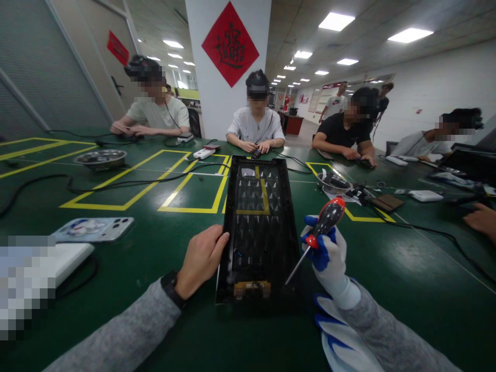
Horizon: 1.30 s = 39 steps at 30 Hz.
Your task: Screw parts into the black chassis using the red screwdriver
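Observation:
A black plastic keyboard shell (256, 217) lies lengthwise on the green table in front of me, with a small brown circuit board (251, 289) at its near end. My bare left hand (201, 258) grips the shell's left edge. My right hand (329, 258), in a white and blue glove, holds a screwdriver (320, 230) with a red and black handle. Its metal tip points down to the shell's right edge.
A phone (93, 229) and a white box (72, 256) lie at the left. Metal bowls (101, 157) (333, 182), cables and yellow floor-tape lines cross the table. Several people sit along the far side. Another person's hand (482, 219) rests at the right edge.

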Motion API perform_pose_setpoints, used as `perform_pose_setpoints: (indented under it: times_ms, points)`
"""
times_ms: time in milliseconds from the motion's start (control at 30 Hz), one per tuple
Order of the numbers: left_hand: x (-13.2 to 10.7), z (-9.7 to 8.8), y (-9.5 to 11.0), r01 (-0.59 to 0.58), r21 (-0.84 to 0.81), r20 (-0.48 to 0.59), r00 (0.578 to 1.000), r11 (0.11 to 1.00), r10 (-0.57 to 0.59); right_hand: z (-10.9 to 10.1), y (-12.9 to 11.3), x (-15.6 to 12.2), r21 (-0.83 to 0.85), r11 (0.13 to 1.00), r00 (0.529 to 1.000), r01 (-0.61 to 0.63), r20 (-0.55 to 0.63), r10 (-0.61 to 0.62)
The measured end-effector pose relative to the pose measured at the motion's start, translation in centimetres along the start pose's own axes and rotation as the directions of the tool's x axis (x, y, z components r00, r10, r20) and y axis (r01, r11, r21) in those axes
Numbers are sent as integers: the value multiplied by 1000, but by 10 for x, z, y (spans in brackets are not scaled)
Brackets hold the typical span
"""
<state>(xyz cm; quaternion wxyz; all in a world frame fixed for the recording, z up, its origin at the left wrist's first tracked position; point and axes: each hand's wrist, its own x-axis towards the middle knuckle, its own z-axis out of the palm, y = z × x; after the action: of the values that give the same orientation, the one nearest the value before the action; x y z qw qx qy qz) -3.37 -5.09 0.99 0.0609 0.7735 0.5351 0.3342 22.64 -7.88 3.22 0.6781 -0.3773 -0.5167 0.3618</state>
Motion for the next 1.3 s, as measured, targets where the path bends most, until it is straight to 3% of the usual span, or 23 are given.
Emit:
perform_pose_setpoints:
  times_ms: [367,933,1067,1167,1300]
  points:
    - [2,3,-4,27,-40,10,1000,999,-27,-6,10,12,71,985,988,-154,-20,156]
    - [2,3,-3,25,-30,-2,1000,999,-25,-12,16,19,103,975,978,-198,-44,203]
    - [4,6,-5,65,-43,27,998,997,-64,-10,13,19,-14,981,973,-195,-128,192]
    - [6,8,-8,99,-47,52,994,994,-96,-13,13,24,-206,942,957,-264,-179,229]
    - [9,8,-11,128,-47,83,989,991,-124,-24,21,35,-528,806,959,-268,-70,273]
